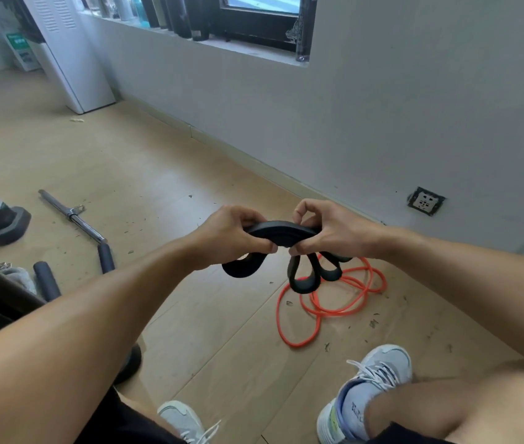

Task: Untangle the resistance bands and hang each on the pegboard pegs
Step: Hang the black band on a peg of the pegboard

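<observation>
In the head view, a black resistance band [281, 233] is held up in front of the body, above the wooden floor [158, 174], between both hands. The left hand [232, 233] is curled round the left part of the bundle, thumb on the near side. The right hand [328, 233] pinches the right part, fingertips meeting just beside those of the left. Several flat strands are stacked in a short arch between the two grips, and loops hang below: one wide loop under the left hand and narrower loops under the right. The band is therefore judged to be still folded on itself, not yet opened out.

An orange resistance band [334, 302] lies on the floor, to the right and slightly beyond the hands, in loose overlapping coils, touched by neither hand. Whether it is knotted cannot be told.

A metal bar [73, 216] with foam-covered ends lies on the floor to the left, and a wall socket [425, 201] is seen on the far right wall. Two grey sneakers [369, 389] are seen near the bottom.

No pegboard or pegs are in view, and no band is seen hung. The task is judged to be at an early stage: untangling of the black band is in hand, the orange band remains, and all hanging is left.
</observation>
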